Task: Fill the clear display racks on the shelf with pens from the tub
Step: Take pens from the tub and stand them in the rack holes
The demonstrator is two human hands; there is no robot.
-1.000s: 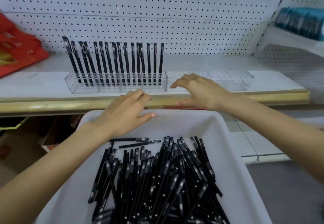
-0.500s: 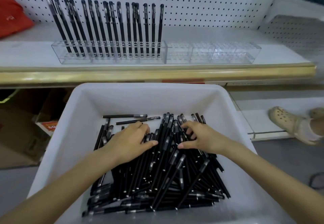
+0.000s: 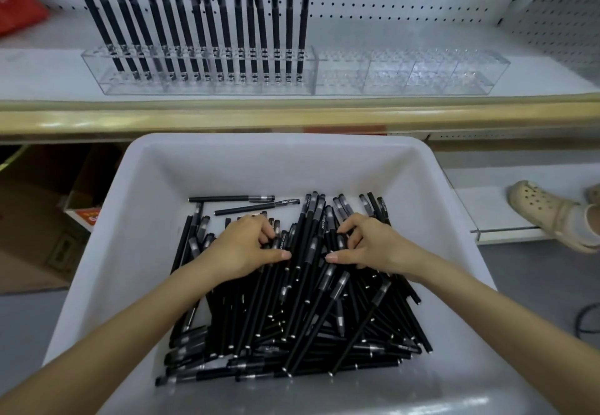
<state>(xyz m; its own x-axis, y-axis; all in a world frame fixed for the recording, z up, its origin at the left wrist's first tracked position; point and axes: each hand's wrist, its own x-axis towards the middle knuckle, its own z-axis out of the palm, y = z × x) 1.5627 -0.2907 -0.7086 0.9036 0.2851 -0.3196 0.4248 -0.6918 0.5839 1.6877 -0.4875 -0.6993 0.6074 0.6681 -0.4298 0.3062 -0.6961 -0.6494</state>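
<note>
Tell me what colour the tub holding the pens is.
The tub is white, seen best in the head view.

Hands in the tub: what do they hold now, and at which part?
The left hand and the right hand each curl fingers round a few pens in the pile, near their far ends.

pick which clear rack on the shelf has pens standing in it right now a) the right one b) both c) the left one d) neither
c: the black pens stand upright only in the left clear rack; the right clear rack beside it holds none.
</note>
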